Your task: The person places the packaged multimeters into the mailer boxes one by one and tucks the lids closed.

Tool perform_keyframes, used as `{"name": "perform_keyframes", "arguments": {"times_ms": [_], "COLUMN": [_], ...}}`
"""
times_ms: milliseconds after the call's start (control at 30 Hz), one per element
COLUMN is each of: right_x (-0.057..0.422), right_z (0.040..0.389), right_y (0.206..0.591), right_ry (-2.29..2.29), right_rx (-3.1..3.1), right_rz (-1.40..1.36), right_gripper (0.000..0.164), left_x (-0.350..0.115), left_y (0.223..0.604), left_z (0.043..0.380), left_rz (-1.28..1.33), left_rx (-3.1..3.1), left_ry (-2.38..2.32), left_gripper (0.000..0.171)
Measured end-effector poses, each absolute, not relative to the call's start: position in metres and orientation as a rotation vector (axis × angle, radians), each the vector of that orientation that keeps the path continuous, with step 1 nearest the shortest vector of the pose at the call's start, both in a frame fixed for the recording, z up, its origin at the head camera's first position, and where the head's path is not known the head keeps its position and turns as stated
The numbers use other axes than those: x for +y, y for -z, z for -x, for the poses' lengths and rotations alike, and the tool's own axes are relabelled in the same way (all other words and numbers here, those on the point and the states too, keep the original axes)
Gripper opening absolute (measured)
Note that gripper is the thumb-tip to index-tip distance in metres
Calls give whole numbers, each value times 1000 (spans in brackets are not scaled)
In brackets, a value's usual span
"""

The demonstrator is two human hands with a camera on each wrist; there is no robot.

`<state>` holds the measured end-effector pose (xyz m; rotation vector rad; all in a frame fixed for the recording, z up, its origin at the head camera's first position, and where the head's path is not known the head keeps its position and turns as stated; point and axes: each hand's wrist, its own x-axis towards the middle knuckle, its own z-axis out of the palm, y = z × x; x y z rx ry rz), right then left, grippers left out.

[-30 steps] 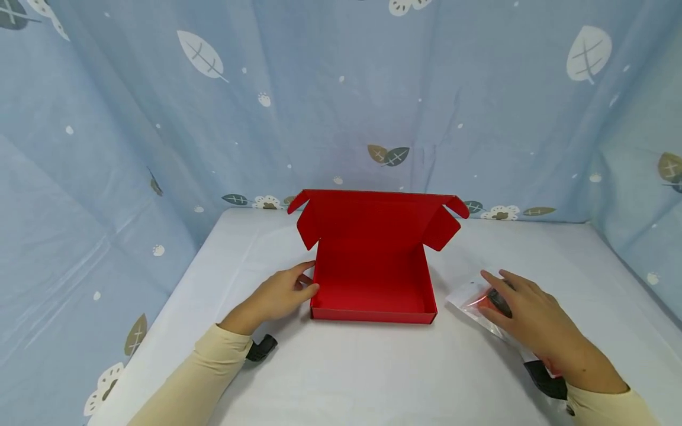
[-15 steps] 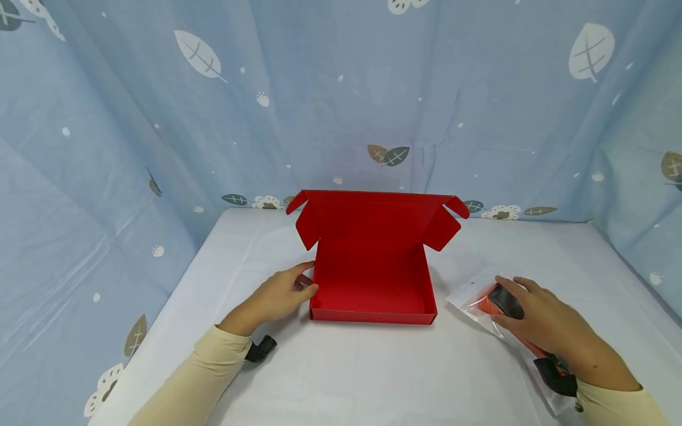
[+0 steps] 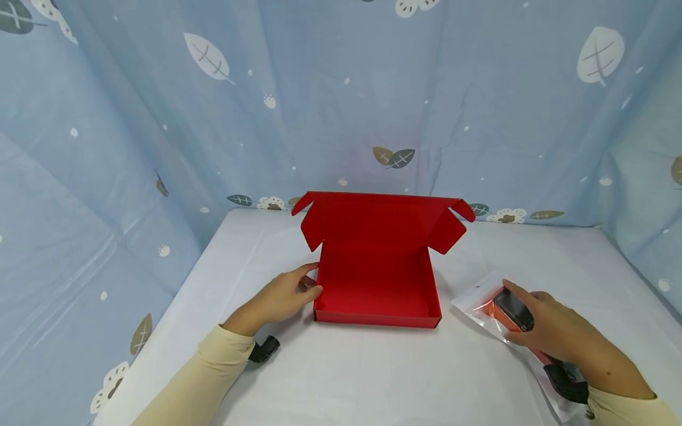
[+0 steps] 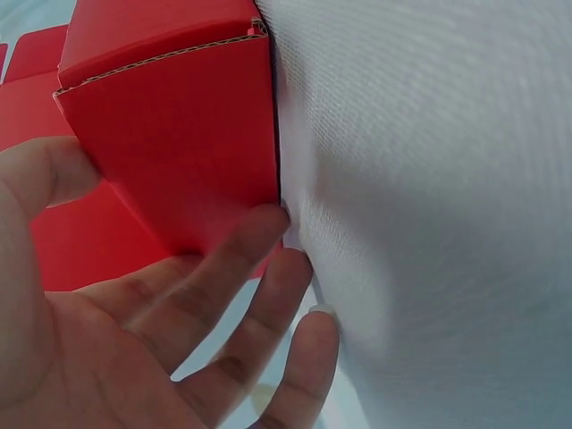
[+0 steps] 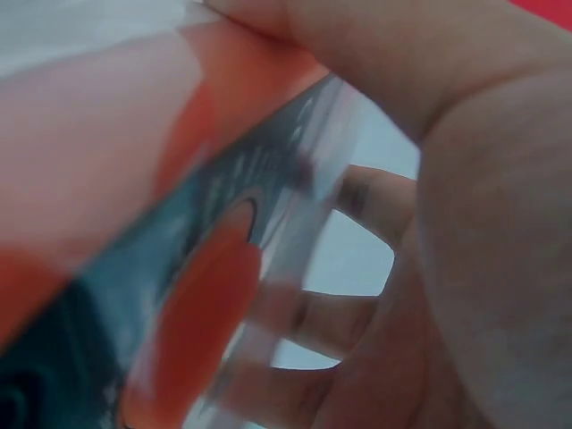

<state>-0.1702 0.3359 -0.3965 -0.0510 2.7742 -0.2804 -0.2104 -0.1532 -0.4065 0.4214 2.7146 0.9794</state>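
Observation:
In the head view, a red cardboard box (image 3: 378, 319) stands on the white table with its flapped lid raised at the back. My left hand (image 3: 279, 297) is at the box's left wall. The left wrist view shows the thumb (image 4: 67, 170) near the wall's upper edge and fairly straight fingers (image 4: 259, 299) by its lower part. To the right, my right hand (image 3: 565, 331) holds a clear plastic bag (image 3: 471, 303) containing an orange and black item (image 3: 514, 309). Thumb and fingers lie on either side of the bag in the right wrist view. The item's kind is unclear.
The white-covered table (image 3: 373, 378) extends around the box. A blue curtain (image 3: 341, 118) with leaf prints hangs behind and on both sides. Black camera mounts (image 3: 264, 349) sit at the wrists.
My right hand has lowered from above the bag, shifted slightly right and taken hold of it, showing more of the orange and black item. My left hand has stayed at the box.

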Motion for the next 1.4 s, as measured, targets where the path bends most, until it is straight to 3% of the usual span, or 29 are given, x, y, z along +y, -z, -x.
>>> {"name": "perform_keyframes", "arguments": {"times_ms": [1100, 1400], "right_x": [335, 341], "right_z": [169, 167], "right_y": [397, 402], "right_ry": [410, 398], "right_rx": [2930, 2908], "right_rz": [326, 285], "right_gripper": [100, 103], "left_x": [-152, -149], "left_y": [403, 407], "left_z": [212, 211], "left_rz": [-442, -455], "left_rx": [2707, 2689], "left_ry": [-973, -973], "left_gripper": [61, 62]}}
